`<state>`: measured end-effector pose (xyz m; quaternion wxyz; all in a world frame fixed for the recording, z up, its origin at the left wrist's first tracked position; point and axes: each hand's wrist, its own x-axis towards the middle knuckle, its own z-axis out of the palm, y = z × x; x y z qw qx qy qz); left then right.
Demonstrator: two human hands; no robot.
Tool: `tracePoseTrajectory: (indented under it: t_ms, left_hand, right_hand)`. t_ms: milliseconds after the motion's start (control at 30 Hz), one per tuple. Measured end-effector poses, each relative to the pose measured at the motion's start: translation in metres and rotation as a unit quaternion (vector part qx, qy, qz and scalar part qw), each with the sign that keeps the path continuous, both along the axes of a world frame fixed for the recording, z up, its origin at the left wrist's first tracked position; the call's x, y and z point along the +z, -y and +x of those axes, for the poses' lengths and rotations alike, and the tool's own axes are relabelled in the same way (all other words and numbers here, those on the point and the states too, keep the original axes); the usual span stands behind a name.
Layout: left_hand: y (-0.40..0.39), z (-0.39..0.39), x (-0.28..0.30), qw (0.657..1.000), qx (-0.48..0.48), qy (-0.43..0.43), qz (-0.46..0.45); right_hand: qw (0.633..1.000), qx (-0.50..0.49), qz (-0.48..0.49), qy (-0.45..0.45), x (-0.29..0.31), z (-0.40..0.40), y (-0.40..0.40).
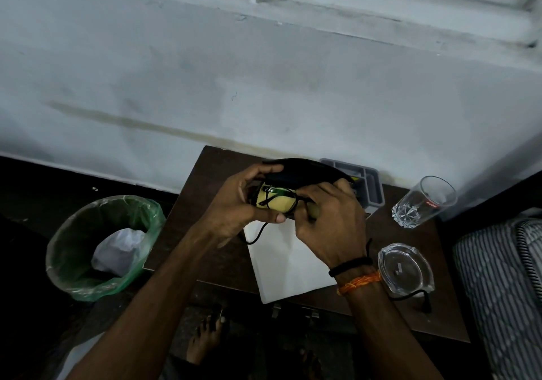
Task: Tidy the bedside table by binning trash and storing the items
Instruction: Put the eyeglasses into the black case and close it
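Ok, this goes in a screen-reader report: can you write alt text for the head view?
Two hands hold an open black glasses case over a bedside table, the right hand settling black-framed glasses onto its yellow cloth while the left hand grips the case. A lined bin stands left.

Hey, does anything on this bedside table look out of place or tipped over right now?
Yes: the drinking glass lies tipped on its side at the table's far right corner, mouth toward the wall. No spill shows. Otherwise, both hands hold an open black glasses case with the glasses inside.
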<state>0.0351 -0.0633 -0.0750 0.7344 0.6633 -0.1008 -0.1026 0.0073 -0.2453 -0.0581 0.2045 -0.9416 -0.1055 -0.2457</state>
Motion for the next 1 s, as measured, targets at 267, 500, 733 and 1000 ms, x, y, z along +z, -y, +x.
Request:
tracePoseTrajectory:
  t_ms: [267,500,733,1000]
  left_hand:
    - [-0.01,0.002,0.003,0.999,0.018,-0.019,-0.032]
    - [-0.014,0.002,0.01,0.989,0.001,-0.064,-0.135]
    - [-0.006,0.005,0.006,0.981,0.019,-0.123,-0.152]
    - [-0.01,0.009,-0.001,0.979,-0.033,-0.134,-0.149]
  right_hand:
    - [0.969,-0.067,0.206,0.115,0.006,0.003,0.008]
    - [0.917,-0.116,0.38,0.041,0.003,0.012,0.015]
    - [0.702,0.018,0.665,-0.253,0.009,0.013,0.018]
    - [0.687,-0.005,0.655,-0.315,0.002,0.014,0.03]
